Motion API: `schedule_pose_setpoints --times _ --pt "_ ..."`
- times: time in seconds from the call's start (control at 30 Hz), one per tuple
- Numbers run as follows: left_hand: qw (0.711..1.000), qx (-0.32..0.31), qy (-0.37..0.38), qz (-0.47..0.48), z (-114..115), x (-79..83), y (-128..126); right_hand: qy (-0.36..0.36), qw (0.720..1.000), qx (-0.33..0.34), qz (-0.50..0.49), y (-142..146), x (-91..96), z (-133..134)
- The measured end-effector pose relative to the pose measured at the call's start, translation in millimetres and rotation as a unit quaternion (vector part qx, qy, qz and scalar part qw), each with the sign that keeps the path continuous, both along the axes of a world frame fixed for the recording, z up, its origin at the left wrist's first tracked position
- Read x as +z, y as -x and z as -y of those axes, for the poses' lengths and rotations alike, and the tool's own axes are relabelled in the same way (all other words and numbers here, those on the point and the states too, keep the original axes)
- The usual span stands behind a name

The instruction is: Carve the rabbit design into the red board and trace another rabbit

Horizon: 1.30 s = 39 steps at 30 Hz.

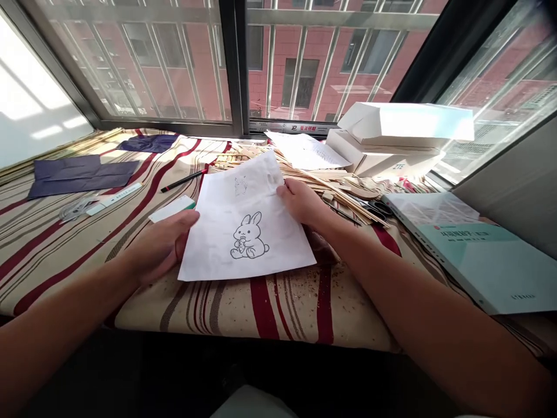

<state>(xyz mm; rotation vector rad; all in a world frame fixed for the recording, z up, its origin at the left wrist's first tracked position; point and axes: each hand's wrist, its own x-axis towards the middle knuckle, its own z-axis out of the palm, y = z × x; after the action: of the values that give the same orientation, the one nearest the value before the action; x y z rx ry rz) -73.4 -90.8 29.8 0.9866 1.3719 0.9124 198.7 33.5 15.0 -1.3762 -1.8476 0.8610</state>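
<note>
A white sheet of paper (217,232) is held up over the front of the striped cloth (287,313), tilted towards me. On it is a black line drawing of a rabbit (249,237) with something in its paws, and a smaller, fainter drawing sits above. My left hand (163,241) pinches the sheet's left edge, thumb on top. At the upper right edge, my right hand (300,200) grips the paper the same way; the fingers beneath are hidden. Just beyond my left hand lie a white card (172,209) with a green edge and a dark pen (183,181) with a red end.
Thin wooden strips (339,188) are heaped behind the sheet, with black scissors (378,208) beside them. A white box (391,159) stands at the back right, and a thick book (487,255) lies at right. Dark blue sheets (80,174) and a coiled clear cable (77,209) lie at left.
</note>
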Motion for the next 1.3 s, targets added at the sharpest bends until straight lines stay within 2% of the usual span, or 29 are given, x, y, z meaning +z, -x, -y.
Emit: schedule_pose_setpoints --times 0.3,0.47,0.57,0.6,0.67,0.73,0.77,0.83,0.9,0.97,1.3 --pt "0.998 0.028 0.035 0.052 0.5 -0.3 -3.8 0.012 0.994 -0.033 0.102 10.3 3.5 13.9" --pt "0.996 0.022 0.053 0.075 -2.6 0.2 1.1 -0.001 0.988 -0.036 0.150 13.8 1.1 17.0" --pt "0.995 0.020 0.054 0.081 -4.6 -2.3 3.7 -0.012 0.982 -0.033 0.186 8.6 6.2 21.2" --pt "0.995 0.018 0.053 0.083 -4.8 -3.3 4.2 -0.030 0.979 -0.035 0.197 5.8 9.5 24.0" --pt "0.995 0.016 0.052 0.086 -4.2 -4.8 4.4 -0.121 0.972 -0.026 0.200 0.8 17.0 32.6" --pt "0.995 0.012 0.050 0.091 -2.4 -5.3 4.0 -0.224 0.959 0.054 0.167 -0.3 22.4 44.7" --pt "0.994 0.011 0.049 0.093 -1.3 -5.2 3.8 -0.251 0.948 0.130 0.147 1.2 23.2 51.4" --pt "0.994 0.008 0.049 0.097 0.6 -4.7 3.6 -0.248 0.911 0.299 0.140 7.5 20.6 63.9" --pt "0.994 0.009 0.049 0.097 1.5 -4.5 4.1 -0.241 0.869 0.395 0.173 15.1 13.6 72.3" --pt "0.994 0.015 0.051 0.095 1.1 -4.6 5.3 -0.242 0.851 0.423 0.195 20.2 5.6 75.4" --pt "0.993 0.008 0.049 0.109 0.1 -3.4 6.2 -0.270 0.831 0.453 0.180 16.6 -11.6 60.4"
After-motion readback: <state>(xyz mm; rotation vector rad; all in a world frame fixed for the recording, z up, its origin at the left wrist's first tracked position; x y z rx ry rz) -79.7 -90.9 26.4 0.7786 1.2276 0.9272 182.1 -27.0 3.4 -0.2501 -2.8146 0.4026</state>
